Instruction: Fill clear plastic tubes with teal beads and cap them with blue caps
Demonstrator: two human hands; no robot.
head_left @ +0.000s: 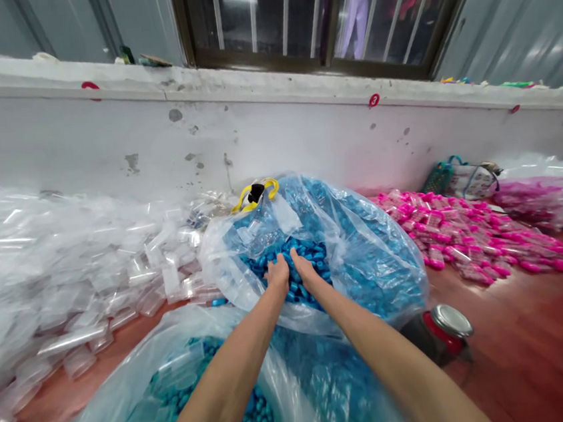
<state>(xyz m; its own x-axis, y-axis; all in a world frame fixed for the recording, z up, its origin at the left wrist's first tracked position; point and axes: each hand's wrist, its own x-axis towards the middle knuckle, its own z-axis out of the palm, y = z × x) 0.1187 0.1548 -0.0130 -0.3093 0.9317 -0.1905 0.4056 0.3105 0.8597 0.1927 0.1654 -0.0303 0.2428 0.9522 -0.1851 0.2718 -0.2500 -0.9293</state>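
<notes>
Both hands reach into an open clear plastic bag (pixel 386 247) full of small glossy blue plastic pieces (pixel 297 293). My left hand (pixel 277 275) is among the pieces, its thumb stretched out and its other fingers partly hidden. Close beside it, my right hand (pixel 305 269) also dips into the pieces, thumb raised, with a small gap between the two hands. Neither hand visibly grips a piece. Behind the hands, a white label (pixel 287 216) shows on the bag, and a yellow strap with a black buckle (pixel 257 192) lies at its back edge.
Nearer me, a second plastic bag (pixel 126 361) holds teal pieces. Clear plastic containers (pixel 75 306) heap up at left. To the right are pink-capped items (pixel 465 232) and a dark jar-like object with a silver lid (pixel 451 320). A white wall (pixel 278 131) stands behind.
</notes>
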